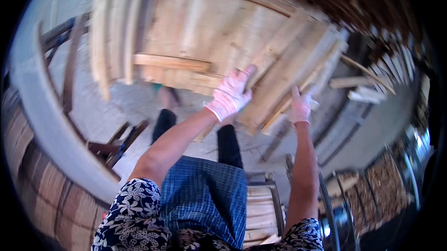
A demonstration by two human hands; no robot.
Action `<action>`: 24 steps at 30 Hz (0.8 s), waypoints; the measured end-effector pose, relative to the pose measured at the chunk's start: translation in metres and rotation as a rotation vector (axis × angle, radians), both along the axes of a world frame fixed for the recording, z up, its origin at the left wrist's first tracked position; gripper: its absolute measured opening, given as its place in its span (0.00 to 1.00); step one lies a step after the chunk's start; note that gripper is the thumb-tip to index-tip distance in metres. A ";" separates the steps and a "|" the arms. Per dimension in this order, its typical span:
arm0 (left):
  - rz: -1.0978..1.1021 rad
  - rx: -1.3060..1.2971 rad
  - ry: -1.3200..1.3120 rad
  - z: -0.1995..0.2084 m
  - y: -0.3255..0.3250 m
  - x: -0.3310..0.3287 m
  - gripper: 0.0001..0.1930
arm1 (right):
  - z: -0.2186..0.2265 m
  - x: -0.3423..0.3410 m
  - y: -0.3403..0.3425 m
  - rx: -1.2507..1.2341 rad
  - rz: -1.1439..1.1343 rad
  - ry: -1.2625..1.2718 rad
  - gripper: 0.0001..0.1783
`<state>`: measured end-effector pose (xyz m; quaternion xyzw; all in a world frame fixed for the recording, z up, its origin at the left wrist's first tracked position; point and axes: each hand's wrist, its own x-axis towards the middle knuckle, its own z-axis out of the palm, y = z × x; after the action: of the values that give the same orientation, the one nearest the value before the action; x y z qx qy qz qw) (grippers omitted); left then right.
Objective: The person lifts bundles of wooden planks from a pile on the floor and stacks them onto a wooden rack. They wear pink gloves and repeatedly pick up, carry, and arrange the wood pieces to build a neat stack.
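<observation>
Both my hands wear white-and-pink knit gloves. My left hand (pixel 231 93) is closed on the near end of a narrow wooden plank (pixel 274 48), which slants away to the upper right. To the right, my right hand (pixel 301 106) has its thumb and fingers apart beside the edge of a thin wooden strip (pixel 321 67). Between the hands lies a wider pale board (pixel 284 69). Beneath these spreads a layer of pale boards (pixel 186 23) with a short crosspiece (pixel 172 62) near its front edge. Motion blur softens the fingertips.
Long pale boards (pixel 114 23) stand at the left of the stack. A dark brown frame (pixel 72 65) is farther left. Bundled wood slats (pixel 56 190) fill the lower left, and more bundles (pixel 386 186) lie lower right. Loose wood pieces (pixel 358 86) are at right.
</observation>
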<state>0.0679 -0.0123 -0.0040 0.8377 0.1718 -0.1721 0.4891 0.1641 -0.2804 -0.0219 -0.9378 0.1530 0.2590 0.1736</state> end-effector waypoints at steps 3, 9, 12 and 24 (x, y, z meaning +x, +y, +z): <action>0.059 0.075 0.012 0.042 0.065 -0.026 0.37 | 0.004 -0.003 0.014 0.172 -0.189 0.045 0.44; 0.391 0.353 -0.109 0.048 0.237 -0.086 0.37 | 0.029 0.003 0.006 0.165 -0.182 -0.069 0.51; 0.387 0.553 -0.095 0.045 0.342 -0.118 0.36 | 0.079 -0.033 0.076 0.193 -0.201 -0.110 0.49; 0.109 0.829 0.117 -0.009 0.438 -0.090 0.34 | 0.018 -0.119 0.480 0.505 0.207 -0.191 0.54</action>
<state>-0.0221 0.4252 -0.0131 0.9420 0.2980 -0.1098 0.1082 0.0450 0.1996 -0.0042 -0.8956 -0.0298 0.2159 0.3879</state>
